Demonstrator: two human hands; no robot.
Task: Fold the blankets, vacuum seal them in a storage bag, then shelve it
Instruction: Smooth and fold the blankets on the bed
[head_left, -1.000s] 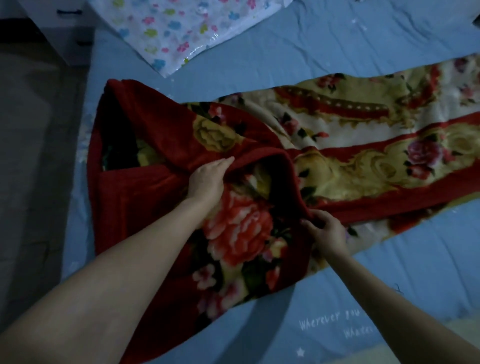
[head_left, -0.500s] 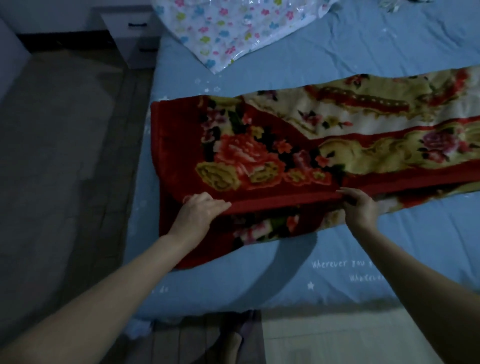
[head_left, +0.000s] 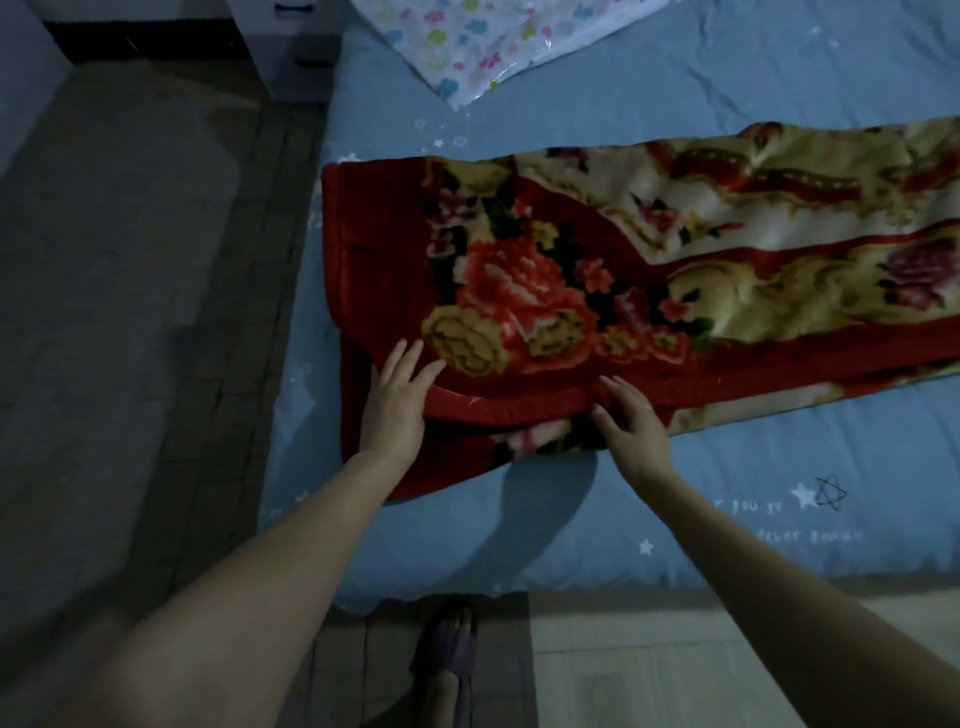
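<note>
A red floral blanket (head_left: 571, 270) lies folded lengthwise across the blue bed (head_left: 649, 519), running off to the right. My left hand (head_left: 397, 400) rests flat with straight fingers on its near left corner. My right hand (head_left: 631, 423) lies with straight fingers on the near red hem, a short way to the right. A clear storage bag (head_left: 478, 47) with coloured flower print lies at the far side of the bed. The room is dim.
A white bedside cabinet (head_left: 291, 52) stands at the bed's far left corner. Grey floor runs along the left of the bed. My foot in a purple slipper (head_left: 452, 654) stands at the bed's near edge.
The upper layer has been laid down flat over the lower one. Both hands have let go of the red edge and now lie open on it, closer together.
</note>
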